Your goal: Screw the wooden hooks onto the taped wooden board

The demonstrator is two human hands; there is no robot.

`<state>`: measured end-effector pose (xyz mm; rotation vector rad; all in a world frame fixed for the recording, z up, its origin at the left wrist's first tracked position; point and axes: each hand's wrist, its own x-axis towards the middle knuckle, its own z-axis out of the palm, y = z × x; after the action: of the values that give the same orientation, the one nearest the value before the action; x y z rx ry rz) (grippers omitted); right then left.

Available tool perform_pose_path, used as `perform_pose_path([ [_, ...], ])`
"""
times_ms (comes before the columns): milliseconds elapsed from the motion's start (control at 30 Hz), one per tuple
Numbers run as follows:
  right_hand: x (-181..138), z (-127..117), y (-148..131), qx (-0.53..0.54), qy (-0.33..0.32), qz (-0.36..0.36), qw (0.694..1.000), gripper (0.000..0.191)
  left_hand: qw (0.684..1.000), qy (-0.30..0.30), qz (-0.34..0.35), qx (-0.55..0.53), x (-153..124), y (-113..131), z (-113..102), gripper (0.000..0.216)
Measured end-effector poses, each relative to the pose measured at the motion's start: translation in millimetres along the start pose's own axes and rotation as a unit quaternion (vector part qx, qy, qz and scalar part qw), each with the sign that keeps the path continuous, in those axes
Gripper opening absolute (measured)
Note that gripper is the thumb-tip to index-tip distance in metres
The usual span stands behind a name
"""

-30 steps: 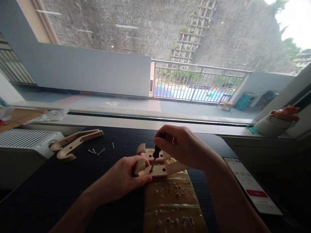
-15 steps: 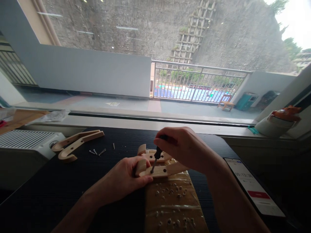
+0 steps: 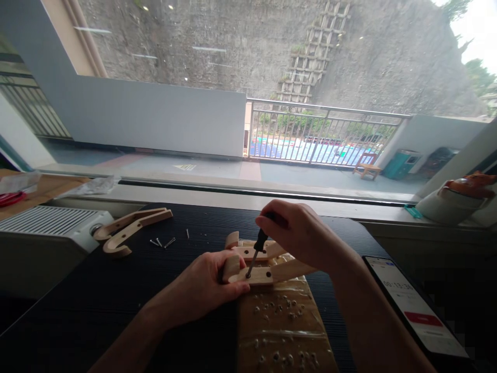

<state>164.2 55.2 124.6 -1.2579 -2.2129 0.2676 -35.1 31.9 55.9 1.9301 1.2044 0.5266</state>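
My right hand (image 3: 298, 228) grips the black handle of a screwdriver (image 3: 261, 241), its shaft tilted down to the left. The tip sits in the left hole of a pale wooden hook (image 3: 259, 275). My left hand (image 3: 209, 277) pinches the curled end of that hook, holding it on a tape-wrapped board (image 3: 281, 331) dotted with holes. Behind it, a second wooden hook (image 3: 248, 252) lies on the same board, partly hidden by my hands. Whether a screw is under the tip is too small to tell.
Two more wooden hooks (image 3: 134, 230) and several loose screws (image 3: 165, 242) lie on the black table (image 3: 174, 336) at left. A phone (image 3: 415, 305) showing a timer rests at right. A radiator (image 3: 58, 223) stands left; a pot (image 3: 450, 202) sits on the windowsill.
The whole view has shifted slightly, so everything appears a little further right. Both hands keep their grip, and the screwdriver tip stays in the same hole.
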Motion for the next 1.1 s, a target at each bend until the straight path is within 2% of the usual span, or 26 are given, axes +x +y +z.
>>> perform_pose_path([
  [67, -2, -2, -3, 0.003, -0.006, -0.011, 1.000, 0.022, 1.000, -0.001, -0.001, -0.002, 0, 1, 0, 0.024],
  [267, -11, -11, -25, 0.059, -0.076, -0.092, 0.991, 0.012, 1.000, -0.010, -0.006, -0.018, -1, 4, 0, 0.023],
  [533, -3, -3, -1, -0.012, -0.029, 0.007, 0.999, 0.027, 1.000, -0.006, -0.004, -0.012, 0, 0, 1, 0.023],
  [633, -4, -5, -4, -0.017, -0.035, -0.004, 0.999, 0.026, 1.000, -0.007, -0.004, -0.012, 0, 0, 1, 0.022],
  [733, -9, -11, -16, 0.025, -0.079, -0.042, 0.996, 0.018, 1.000, -0.006, 0.000, -0.010, 0, 0, 1, 0.021],
  [833, -11, -13, -22, 0.057, -0.096, -0.071, 0.991, 0.015, 1.000, -0.007, 0.001, -0.007, 0, 2, 0, 0.021],
  [933, -8, -9, -16, 0.047, -0.085, -0.047, 0.994, 0.018, 1.000, 0.002, 0.000, -0.007, 0, 4, 0, 0.019],
  [1100, -2, 0, 0, -0.026, -0.024, 0.011, 0.999, 0.031, 1.000, 0.022, -0.011, -0.007, -2, 7, 1, 0.019],
])
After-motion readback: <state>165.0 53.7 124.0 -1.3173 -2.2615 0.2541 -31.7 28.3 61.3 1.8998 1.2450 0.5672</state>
